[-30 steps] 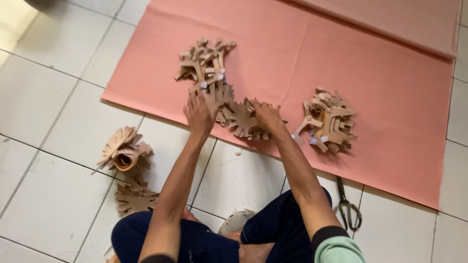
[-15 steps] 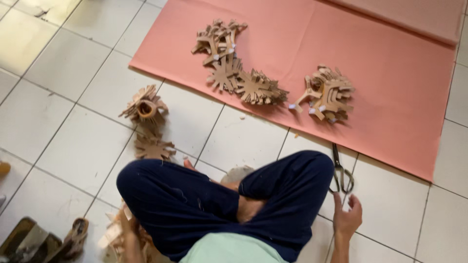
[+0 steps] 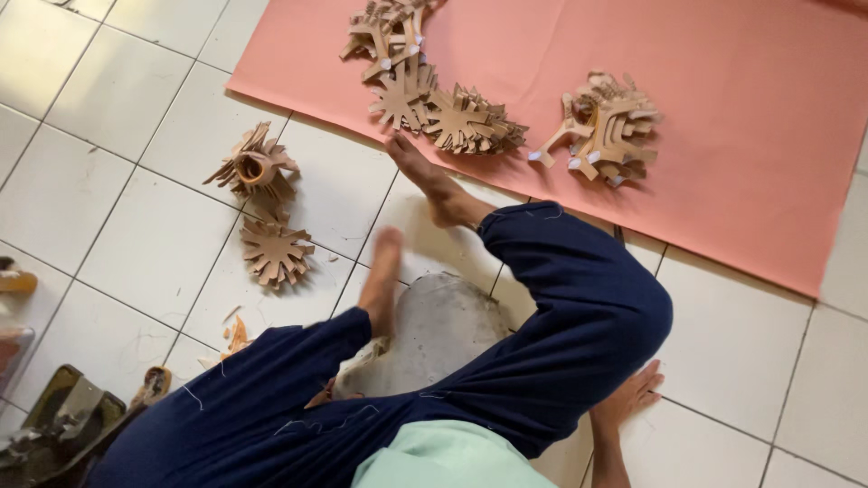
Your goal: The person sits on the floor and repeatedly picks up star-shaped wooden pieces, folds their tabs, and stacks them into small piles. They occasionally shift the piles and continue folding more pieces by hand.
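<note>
1. Right hand [image 3: 628,398] is flat on the white tile floor [image 3: 117,208] beside the person's right thigh, fingers spread and pointing up-right; palm down, it holds nothing.
2. Left hand is not in view, so I cannot tell its grip.
3. Nearest to the right hand, well apart up-frame, is the right-hand pile of tan cutouts [image 3: 604,128] on the pink sheet [image 3: 741,163]. It is a bunch of branching flat pieces, long axis running roughly left-right, with the pale taped tips pointing down-left.
4. The middle pile of cutouts [image 3: 452,113] lies on the sheet's near edge, a row stretching left to right with spiky arms fanned outward. The toes of a bare foot [image 3: 434,181] are just beside it.
5. A top pile of cutouts [image 3: 384,32] sits above the middle pile, touching it, long axis running up-right.
6. Two more bundles are off the sheet on the tiles: a rolled bundle [image 3: 253,167] with its open end facing the camera, and a flat star-shaped stack [image 3: 273,251] just below it.
7. The person's legs are in dark blue trousers [image 3: 561,316], knees bent, with a grey cushion [image 3: 438,330] between them.
8. Dark gear [image 3: 63,420] sits at the lower left; too blurred to identify.
</note>
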Motion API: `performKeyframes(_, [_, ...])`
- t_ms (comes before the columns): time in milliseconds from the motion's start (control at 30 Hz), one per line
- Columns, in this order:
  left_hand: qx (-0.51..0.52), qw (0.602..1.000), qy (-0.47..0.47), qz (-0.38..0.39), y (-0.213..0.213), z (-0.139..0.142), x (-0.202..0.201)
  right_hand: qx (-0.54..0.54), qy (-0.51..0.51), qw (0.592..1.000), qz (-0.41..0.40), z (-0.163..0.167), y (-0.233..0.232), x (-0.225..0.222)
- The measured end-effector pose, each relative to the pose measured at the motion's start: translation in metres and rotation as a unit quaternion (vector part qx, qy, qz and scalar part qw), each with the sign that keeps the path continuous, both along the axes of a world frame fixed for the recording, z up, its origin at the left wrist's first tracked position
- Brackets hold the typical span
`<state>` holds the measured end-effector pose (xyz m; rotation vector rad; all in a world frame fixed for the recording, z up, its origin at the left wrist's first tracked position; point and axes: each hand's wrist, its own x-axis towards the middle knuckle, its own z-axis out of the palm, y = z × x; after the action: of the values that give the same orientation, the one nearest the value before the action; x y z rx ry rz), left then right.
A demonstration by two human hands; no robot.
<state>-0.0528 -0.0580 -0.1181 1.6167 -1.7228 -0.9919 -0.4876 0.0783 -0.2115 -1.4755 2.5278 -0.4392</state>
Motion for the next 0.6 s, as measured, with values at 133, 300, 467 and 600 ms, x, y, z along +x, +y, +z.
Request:
performKeyframes(133, [-0.125, 0.963, -0.216, 0.099, -0.098, -0.014, 0.035, -0.014, 0.016, 1.000, -0.005, -0.015, 0.001, -0.002])
performKeyframes(300, [-0.181, 0.909, -0.375, 0.035, -0.214, 0.021, 0.031, -0.081, 0.066, 0.995, 0.004, -0.025, -0.030, 0.027])
performKeyframes(467, [-0.184, 0.883, -0.431, 0.034, -0.244, 0.047, 0.015, -0.090, 0.085, 0.992, -0.021, -0.015, -0.049, 0.037])
performKeyframes(600, [-0.128, 0.925, -0.342, 0.099, -0.205, 0.037, 0.025, -0.072, 0.098, 0.990, -0.077, -0.003, -0.029, 0.019])
